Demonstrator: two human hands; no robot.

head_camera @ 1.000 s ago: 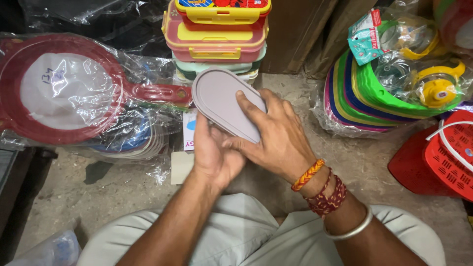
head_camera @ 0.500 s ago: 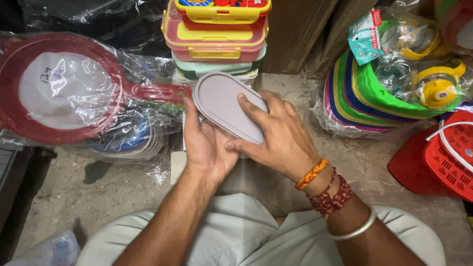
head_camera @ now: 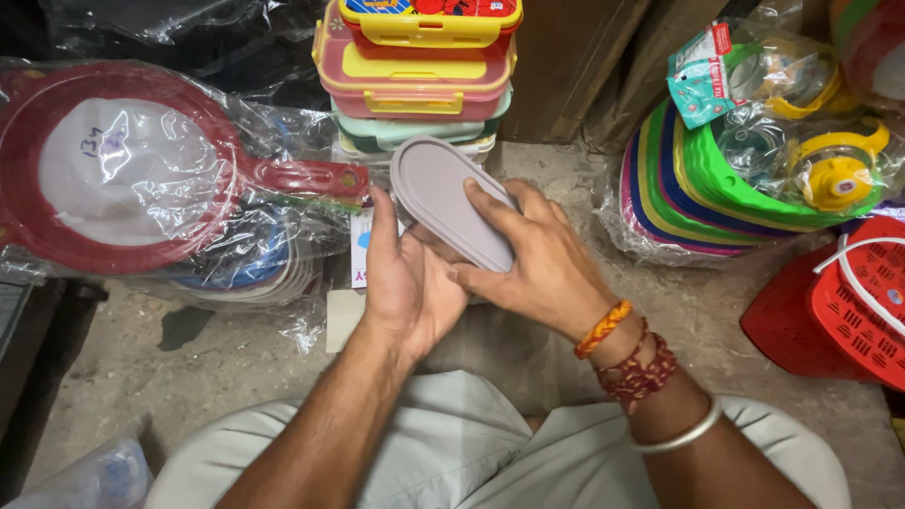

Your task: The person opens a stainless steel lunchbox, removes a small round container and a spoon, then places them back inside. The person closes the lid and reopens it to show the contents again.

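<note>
Both hands hold a grey oval lid (head_camera: pixel 451 200) tilted on edge, just in front of the stack of lunch boxes (head_camera: pixel 419 71). The left hand (head_camera: pixel 405 283) is open, palm turned inward, cupping the lid's lower edge with its thumb up along the near rim; the right hand (head_camera: pixel 537 259) lies over the lid's top face, fingers spread and pressed flat on it. Whether a box sits under the lid is hidden by the palms. The hold looks like pressure between palm and fingers rather than a firm pinch, so the smooth plastic could slide out sideways if either hand eases off, and it would likely drop onto the rough concrete floor (head_camera: pixel 141 368) and scuff. The lid's far end sits very near the stack, and a push forward could nudge the upper boxes, which look loosely piled, and tip them. Left of the stack, the wrapped red pan (head_camera: pixel 123 170) has its handle reaching close to the left thumb; a swing that way could catch the crinkled wrap. Right of the stack, the coloured plates (head_camera: pixel 698 188) and red basket (head_camera: pixel 839 302) stand well apart, out of risk.
</note>
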